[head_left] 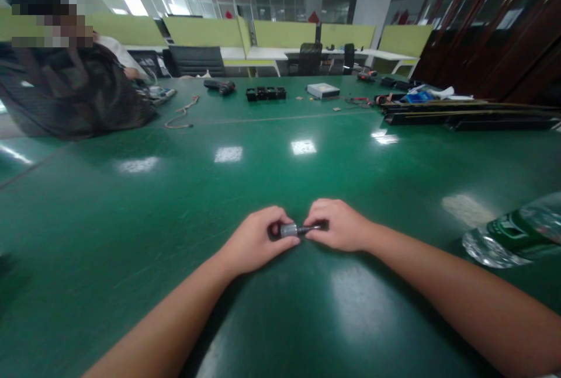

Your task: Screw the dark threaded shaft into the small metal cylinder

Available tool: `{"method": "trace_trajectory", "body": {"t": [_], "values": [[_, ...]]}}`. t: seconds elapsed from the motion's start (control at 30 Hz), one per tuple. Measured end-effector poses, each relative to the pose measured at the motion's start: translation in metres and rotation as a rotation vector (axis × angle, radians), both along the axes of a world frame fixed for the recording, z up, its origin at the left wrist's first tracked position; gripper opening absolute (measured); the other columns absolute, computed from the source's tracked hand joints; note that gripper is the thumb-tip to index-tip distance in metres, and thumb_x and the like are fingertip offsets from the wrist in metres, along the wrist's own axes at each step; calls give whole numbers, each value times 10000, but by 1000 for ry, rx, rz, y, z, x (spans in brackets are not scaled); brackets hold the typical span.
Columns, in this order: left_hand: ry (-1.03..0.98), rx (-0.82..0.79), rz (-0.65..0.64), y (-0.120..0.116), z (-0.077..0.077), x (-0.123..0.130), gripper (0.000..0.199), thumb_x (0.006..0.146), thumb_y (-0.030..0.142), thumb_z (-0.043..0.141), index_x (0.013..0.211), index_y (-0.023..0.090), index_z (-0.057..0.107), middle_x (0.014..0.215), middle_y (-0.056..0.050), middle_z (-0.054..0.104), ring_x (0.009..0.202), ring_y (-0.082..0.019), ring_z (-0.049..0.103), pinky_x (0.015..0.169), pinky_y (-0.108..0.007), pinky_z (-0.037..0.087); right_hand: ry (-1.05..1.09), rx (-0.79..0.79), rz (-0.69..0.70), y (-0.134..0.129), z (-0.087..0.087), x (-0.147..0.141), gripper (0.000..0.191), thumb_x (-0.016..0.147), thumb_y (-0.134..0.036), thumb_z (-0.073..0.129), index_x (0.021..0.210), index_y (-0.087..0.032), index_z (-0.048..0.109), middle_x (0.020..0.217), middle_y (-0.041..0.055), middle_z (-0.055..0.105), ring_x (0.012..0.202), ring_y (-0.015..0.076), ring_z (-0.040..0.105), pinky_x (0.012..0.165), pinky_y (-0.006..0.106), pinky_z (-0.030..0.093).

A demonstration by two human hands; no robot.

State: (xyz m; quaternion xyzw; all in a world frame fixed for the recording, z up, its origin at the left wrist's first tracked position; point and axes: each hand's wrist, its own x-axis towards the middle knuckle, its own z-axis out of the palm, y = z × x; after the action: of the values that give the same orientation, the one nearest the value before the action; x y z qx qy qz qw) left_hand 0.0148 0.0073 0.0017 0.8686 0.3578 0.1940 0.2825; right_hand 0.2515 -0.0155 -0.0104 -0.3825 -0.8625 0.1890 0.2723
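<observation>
A small metal cylinder [289, 230] with a thin dark shaft on its right side lies level between my hands, low over the green table [272, 179]. My left hand [260, 236] is closed round the cylinder's left end, with the thumb below and the fingers above. The fingers of my right hand [335, 225] pinch the thin right end of the same piece. Its two outer ends are partly hidden by my fingers, and what exactly it is I cannot make out.
At the right edge lies a clear bottle [517, 232] with a green label. Far back are a dark bag [74, 92], a power tool [220, 86], a black block [266, 93], a white box [323, 90] and long black strips [464, 115]. A person sits behind the bag.
</observation>
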Motion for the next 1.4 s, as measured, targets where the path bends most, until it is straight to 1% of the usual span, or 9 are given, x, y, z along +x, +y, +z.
{"method": "trace_trajectory", "body": {"t": [0.23, 0.43, 0.7, 1.03, 1.4], "values": [[-5, -5, 0, 1, -2, -1, 232, 832, 405, 714, 897, 189, 663, 802, -3, 634, 720, -159, 578, 651, -257, 427, 4, -23, 17, 1, -2, 1, 127, 834, -188, 711, 950, -164, 756, 889, 64, 711, 846, 182, 634, 777, 294, 481], [15, 12, -22, 1, -2, 0, 228, 832, 399, 712, 917, 192, 667, 815, -5, 634, 735, -162, 574, 660, -259, 420, 8, -11, 38, -1, -3, -1, 161, 842, -212, 705, 989, -169, 756, 887, 57, 702, 833, 175, 627, 758, 279, 471], [44, 14, 5, -1, -1, 0, 250, 832, 422, 700, 929, 194, 667, 817, -10, 636, 733, -168, 572, 656, -264, 415, -7, 0, 41, -2, -1, -3, 130, 859, -241, 693, 951, -176, 758, 867, 55, 703, 818, 175, 624, 750, 282, 465], [29, 8, 9, -1, 0, 0, 253, 820, 425, 701, 931, 199, 675, 815, -14, 648, 724, -170, 578, 638, -260, 417, -3, -10, 31, -2, 0, -2, 114, 839, -225, 696, 920, -178, 760, 837, 48, 704, 791, 169, 630, 728, 274, 466], [19, 6, 26, -2, 2, 1, 223, 810, 391, 704, 903, 191, 674, 785, -5, 638, 703, -164, 576, 635, -261, 420, 6, -26, 34, -2, 0, 0, 114, 824, -212, 695, 910, -176, 761, 814, 43, 695, 760, 160, 623, 704, 266, 460]]}}
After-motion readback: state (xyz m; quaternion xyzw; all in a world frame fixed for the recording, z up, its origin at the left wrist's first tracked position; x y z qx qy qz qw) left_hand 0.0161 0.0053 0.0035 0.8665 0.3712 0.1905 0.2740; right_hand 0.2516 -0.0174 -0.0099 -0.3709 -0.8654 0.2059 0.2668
